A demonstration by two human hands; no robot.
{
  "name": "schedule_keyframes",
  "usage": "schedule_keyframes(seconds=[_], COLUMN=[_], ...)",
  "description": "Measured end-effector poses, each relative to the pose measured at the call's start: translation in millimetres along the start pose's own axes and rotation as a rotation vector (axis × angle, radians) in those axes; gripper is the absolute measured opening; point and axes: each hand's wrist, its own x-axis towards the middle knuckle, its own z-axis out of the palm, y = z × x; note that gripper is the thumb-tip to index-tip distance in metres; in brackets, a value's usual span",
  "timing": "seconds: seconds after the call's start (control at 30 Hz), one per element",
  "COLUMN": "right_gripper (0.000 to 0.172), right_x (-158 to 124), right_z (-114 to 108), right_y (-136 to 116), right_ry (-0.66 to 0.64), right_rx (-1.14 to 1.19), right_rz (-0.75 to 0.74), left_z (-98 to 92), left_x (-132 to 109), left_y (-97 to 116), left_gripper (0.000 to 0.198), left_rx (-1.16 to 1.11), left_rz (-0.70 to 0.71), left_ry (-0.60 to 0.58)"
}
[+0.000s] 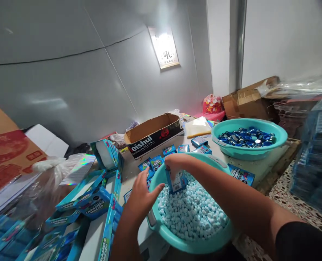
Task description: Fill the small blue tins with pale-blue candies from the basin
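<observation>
Turquoise basin: our blue packet tilts inside, lower end at the pale pellets.
Right hand: we bend it down, clamped on the packet's top.
Left hand: we hold it fingers apart by the rim.
Writing: we read "CARAMELO" on a blue carton, "eishui" and "ueberry&Drink" on a black box.

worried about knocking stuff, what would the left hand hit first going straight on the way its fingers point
Probably the nearest blue pack on the table, just beyond the left hand, though depth is unclear.
</observation>
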Motion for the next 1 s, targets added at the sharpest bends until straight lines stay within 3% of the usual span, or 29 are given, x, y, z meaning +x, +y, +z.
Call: schedule_keyframes(seconds=[0.13, 0.23, 0.33, 0.43, 0.53, 0.6, 0.67, 0.73, 0.8, 0.9, 1.0], right_gripper=[0.029, 0.021, 0.015, 0.016, 0.034, 0.031, 0.030, 0.041, 0.038, 0.020, 0.018], right_x=[-9, -15, -21, -24, -20, -15, -7, 1, 9, 18, 22], right_z=[-10, -12, -12, -9, -3, 2, 7, 13, 21, 35, 45], right_y=[-13, -23, -32, -40, -49, -53, -54, -51, -45, -37, -36], right_ry=[0.129, 0.323, 0.429, 0.560, 0.809, 0.936, 0.838, 0.564, 0.272, 0.001, -0.125], right_rx=[-0.091, -0.069, 0.019, 0.163, 0.344, 0.418, 0.376, 0.263, 0.162, 0.094, 0.066], right_rz=[-0.183, -0.329, -0.360, -0.422, -0.487, -0.420, -0.226, -0.043, 0.037, 0.079, 0.090], left_z=[29.3, 38.0, 38.5, 34.4, 27.5, 21.7, 15.7, 10.6, 6.7, 3.0, 1.0], left_x=[8, 2, -3, -3, -2, -2, -2, -2, -2, -3, -3], left_y=[-19, -21, -16, -13, -17, -21, -25, -29, -31, -34, -37], left_gripper=[0.090, 0.075, 0.050, 0.033, 0.037, 0.039, 0.038, 0.041, 0.045, 0.046, 0.053], left_rx=[-0.147, -0.076, -0.044, -0.114, -0.123, -0.089, -0.072, -0.071, -0.063, -0.043, -0.001], left_rz=[-0.005, -0.042, -0.092, -0.133, -0.137, -0.175, -0.223, -0.273, -0.327, -0.401, -0.461], left_ry=[-0.065, -0.061, -0.021, 0.120, 0.381, 0.530, 0.605, 0.615, 0.598, 0.474, 0.292])
